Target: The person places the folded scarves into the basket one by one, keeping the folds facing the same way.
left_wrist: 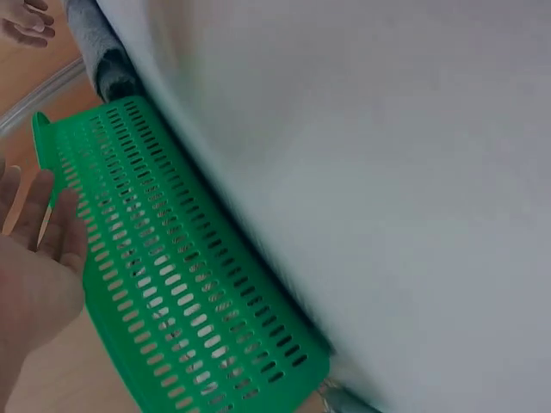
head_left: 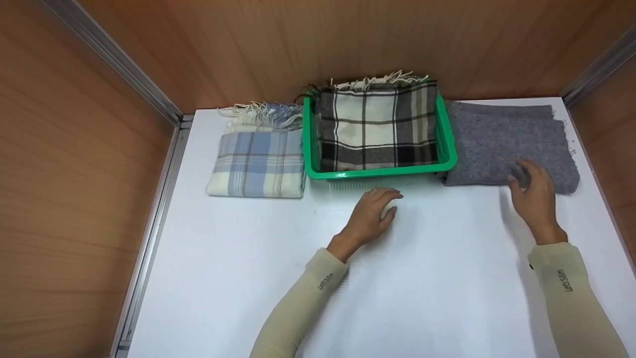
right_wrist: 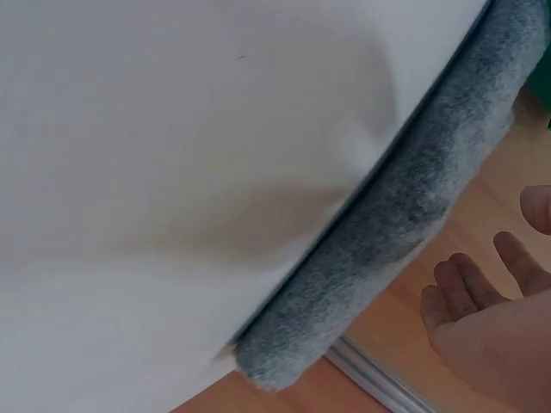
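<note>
My left hand (head_left: 371, 215) hovers just in front of the green basket (head_left: 380, 174), fingers loosely bent and holding nothing. The basket's slotted front wall (left_wrist: 172, 258) fills much of the left wrist view. Inside it lies a folded brown, black and cream plaid scarf (head_left: 380, 122), its fringe hanging over the back rim. My right hand (head_left: 536, 199) is near the front edge of a folded grey cloth (head_left: 502, 144) on the basket's right, fingers curved with nothing between them. In the right wrist view the fingers (right_wrist: 465, 288) stand apart from the cloth's thick folded edge (right_wrist: 370, 215).
Left of the basket lies a folded blue and cream plaid scarf (head_left: 258, 164) with its fringe at the back. All stand along the back of a white table (head_left: 238, 283). Wood-grain panels (head_left: 278, 44) enclose it at the back and both sides, with metal rails (head_left: 154, 238) at the corners.
</note>
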The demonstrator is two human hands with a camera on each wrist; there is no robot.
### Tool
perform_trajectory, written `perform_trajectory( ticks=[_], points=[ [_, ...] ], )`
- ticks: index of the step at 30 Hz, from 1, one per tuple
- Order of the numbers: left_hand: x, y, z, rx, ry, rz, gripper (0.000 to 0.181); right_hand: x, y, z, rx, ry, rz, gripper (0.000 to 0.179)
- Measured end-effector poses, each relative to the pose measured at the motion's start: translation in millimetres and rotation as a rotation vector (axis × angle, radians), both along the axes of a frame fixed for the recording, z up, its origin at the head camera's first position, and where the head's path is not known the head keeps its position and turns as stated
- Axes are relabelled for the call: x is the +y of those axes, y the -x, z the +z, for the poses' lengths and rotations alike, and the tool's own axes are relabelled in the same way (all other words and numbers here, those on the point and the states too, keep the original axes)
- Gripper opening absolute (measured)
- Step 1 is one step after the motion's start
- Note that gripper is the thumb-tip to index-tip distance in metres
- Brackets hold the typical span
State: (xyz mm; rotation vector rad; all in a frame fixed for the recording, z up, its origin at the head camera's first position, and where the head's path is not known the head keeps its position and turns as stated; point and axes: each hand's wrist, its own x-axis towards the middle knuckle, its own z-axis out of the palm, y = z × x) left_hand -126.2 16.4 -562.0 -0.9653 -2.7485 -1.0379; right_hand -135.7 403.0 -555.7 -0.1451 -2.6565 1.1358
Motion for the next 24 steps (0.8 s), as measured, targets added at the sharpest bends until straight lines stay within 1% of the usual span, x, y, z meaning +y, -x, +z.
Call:
perform_trajectory(
  ticks=[3,7,11,13,14,18,21,24],
  points=[
    [13.1,1.3,-2.6,-0.091,0.038,-0.025,0.032,6.8,-1.4,-1.8,-0.011,-0.01,-0.029,0.043],
    [30.4,4.6,-5.9,-0.211,0.04,-0.05,0.039,14.8,-1.9,-4.3,-0.02,-0.017,-0.068,0.042],
    [44.4,9.3,-7.9,-0.346,-0.011,-0.054,0.048,22.9,-2.1,-8.0,0.008,-0.018,-0.094,0.041],
    [50.3,12.0,-7.1,-0.419,-0.055,-0.048,0.052,26.9,-1.8,-10.3,0.024,-0.026,-0.113,0.039],
    [52.9,13.4,-6.8,-0.45,-0.079,-0.046,0.054,28.7,-1.6,-11.1,0.034,-0.028,-0.124,0.038],
    [63.2,19.0,-4.9,-0.556,-0.152,-0.03,0.059,36.8,0.3,-12.8,0.03,-0.033,-0.171,0.039],
    [70.3,22.4,-5.5,-0.615,-0.187,-0.023,0.062,43.5,1.6,-12.3,-0.002,-0.032,-0.206,0.044],
    [77.1,25.3,-7.1,-0.672,-0.213,-0.008,0.064,50.9,3.9,-12.0,-0.062,-0.03,-0.24,0.052]
  ],
)
